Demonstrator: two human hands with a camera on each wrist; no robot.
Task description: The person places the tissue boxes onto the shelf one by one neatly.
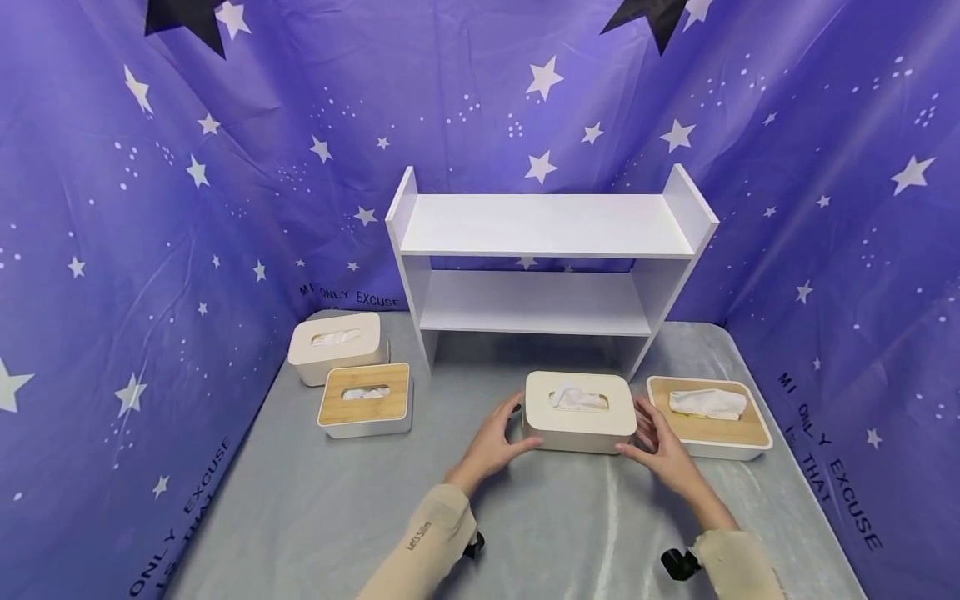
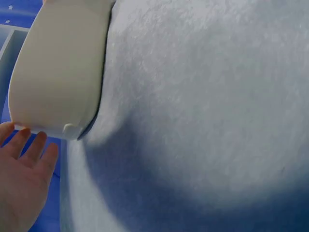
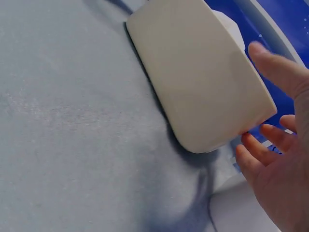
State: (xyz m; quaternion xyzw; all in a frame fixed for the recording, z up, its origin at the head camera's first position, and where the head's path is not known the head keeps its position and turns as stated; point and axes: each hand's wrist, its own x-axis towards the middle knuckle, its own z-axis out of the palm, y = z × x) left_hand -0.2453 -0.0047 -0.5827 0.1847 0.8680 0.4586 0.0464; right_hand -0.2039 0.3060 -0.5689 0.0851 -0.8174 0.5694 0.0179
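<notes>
A cream tissue box point(image 1: 579, 417) with a white tissue in its slot rests on the grey table, in front of the white shelf. At its left end is my left hand point(image 1: 491, 446), thumb by the front corner. In the left wrist view, its nearly straight fingertips meet the edge of the box point(image 2: 60, 67). My right hand point(image 1: 663, 446) is at the opposite end, thumb spread from the fingers. The right wrist view has these fingers point(image 3: 260, 152) loosely bent close beside the box point(image 3: 203, 82); whether they touch it is hard to tell.
A white two-tier shelf point(image 1: 547, 225) stands at the back. To the right lies a wood-topped tissue box point(image 1: 693, 429), close to my right hand. On the left are another cream tissue box point(image 1: 330, 354) and a smaller wood-topped one point(image 1: 382, 408). Starred purple curtains point(image 1: 465, 100) surround the table point(image 1: 337, 500).
</notes>
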